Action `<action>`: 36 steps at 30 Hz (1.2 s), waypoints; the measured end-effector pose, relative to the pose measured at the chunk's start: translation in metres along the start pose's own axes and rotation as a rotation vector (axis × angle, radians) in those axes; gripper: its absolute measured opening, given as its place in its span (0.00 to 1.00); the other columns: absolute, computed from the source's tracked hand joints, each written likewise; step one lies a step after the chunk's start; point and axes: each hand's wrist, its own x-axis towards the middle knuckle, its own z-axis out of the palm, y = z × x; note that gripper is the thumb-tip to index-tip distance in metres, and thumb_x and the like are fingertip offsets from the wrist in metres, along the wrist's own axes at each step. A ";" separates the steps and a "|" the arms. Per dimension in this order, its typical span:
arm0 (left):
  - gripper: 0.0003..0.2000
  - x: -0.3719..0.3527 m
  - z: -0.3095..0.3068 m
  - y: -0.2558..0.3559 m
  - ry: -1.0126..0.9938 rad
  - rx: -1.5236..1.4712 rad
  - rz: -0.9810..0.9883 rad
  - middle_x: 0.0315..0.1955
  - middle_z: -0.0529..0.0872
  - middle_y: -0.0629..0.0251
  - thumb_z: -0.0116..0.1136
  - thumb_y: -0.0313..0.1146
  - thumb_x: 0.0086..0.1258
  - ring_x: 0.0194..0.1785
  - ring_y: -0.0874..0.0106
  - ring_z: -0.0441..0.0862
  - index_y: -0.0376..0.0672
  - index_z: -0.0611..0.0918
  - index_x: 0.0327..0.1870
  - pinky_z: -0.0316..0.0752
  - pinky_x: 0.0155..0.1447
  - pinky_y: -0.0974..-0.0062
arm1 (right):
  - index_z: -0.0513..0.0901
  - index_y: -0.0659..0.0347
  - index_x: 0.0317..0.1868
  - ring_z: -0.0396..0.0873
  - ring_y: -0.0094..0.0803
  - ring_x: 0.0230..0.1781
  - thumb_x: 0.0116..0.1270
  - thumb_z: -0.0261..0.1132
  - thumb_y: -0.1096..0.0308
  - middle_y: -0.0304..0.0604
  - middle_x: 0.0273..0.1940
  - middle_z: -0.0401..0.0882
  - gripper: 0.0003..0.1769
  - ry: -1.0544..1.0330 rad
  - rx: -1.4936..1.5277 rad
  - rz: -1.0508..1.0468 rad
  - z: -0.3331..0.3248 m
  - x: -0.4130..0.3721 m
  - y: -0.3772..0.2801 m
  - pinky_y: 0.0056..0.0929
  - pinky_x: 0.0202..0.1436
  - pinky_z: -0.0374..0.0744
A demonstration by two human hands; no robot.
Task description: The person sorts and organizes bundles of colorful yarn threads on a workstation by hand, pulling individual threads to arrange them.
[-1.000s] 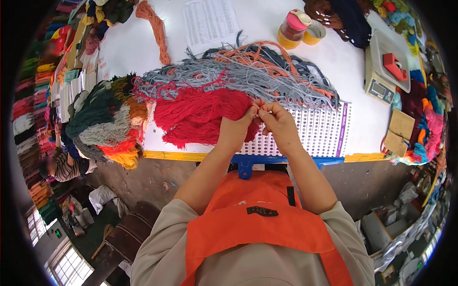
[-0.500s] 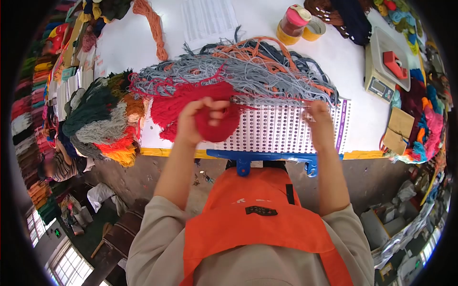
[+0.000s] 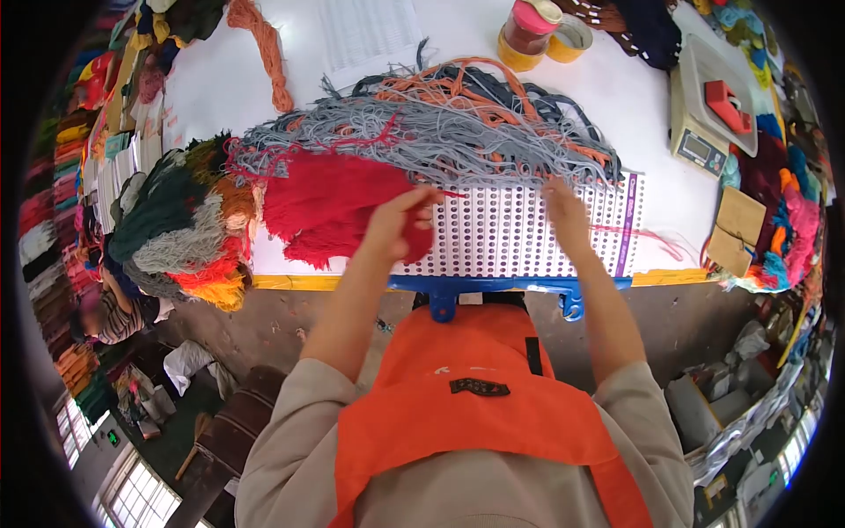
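- The fingers of the left hand (image 3: 398,227) are curled shut around the near end of a thick bundle of bright red wool yarn (image 3: 326,207), with the thumb laid across the top of it.
- The fingers of the right hand (image 3: 563,216) are stretched flat, tips down on a white rectangular board punched with rows of small holes (image 3: 493,238). Whether anything is pinched beneath them cannot be told.
- A thin single strand of red yarn (image 3: 647,235) is seen trailing from the right hand towards 3 o'clock, across the board's purple edge strip and onto the white table top (image 3: 616,114).
- The red bundle is spread on the table at 9 o'clock from the left hand, its end overlapping the board's left edge.
- A blue plastic bar (image 3: 493,284) is fixed along the board's near edge, at 6 o'clock from both hands.
- A wide tangle of grey yarn (image 3: 422,141) (with loose orange and dark blue strands (image 3: 475,88) mixed in behind it) is heaped at 12 o'clock, touching the board's far edge.
- A mixed heap of dark green, pale grey and orange yarn (image 3: 176,229) is piled at 9 o'clock, just beside the red bundle.
- A grey digital weighing scale (image 3: 704,132) is placed at 2 o'clock, well apart from the hands.
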 end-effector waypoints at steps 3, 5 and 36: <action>0.11 0.040 0.028 -0.038 0.313 0.467 0.111 0.35 0.89 0.59 0.61 0.34 0.69 0.26 0.77 0.79 0.34 0.86 0.42 0.70 0.29 0.81 | 0.76 0.50 0.45 0.82 0.52 0.26 0.73 0.58 0.59 0.49 0.23 0.81 0.07 -0.097 0.002 -0.086 0.058 0.008 -0.040 0.49 0.29 0.76; 0.14 0.052 0.036 -0.053 0.396 0.722 0.185 0.32 0.89 0.58 0.64 0.39 0.66 0.22 0.74 0.81 0.34 0.86 0.39 0.73 0.26 0.78 | 0.76 0.49 0.45 0.82 0.51 0.25 0.73 0.58 0.59 0.49 0.22 0.81 0.07 -0.098 -0.074 -0.133 0.074 0.013 -0.041 0.48 0.28 0.76; 0.12 0.041 0.038 -0.053 0.151 0.926 0.132 0.36 0.88 0.60 0.63 0.31 0.64 0.26 0.76 0.78 0.36 0.84 0.45 0.74 0.33 0.75 | 0.80 0.57 0.50 0.74 0.25 0.23 0.62 0.72 0.64 0.34 0.22 0.78 0.18 -0.400 0.597 0.144 0.060 0.019 -0.035 0.26 0.33 0.74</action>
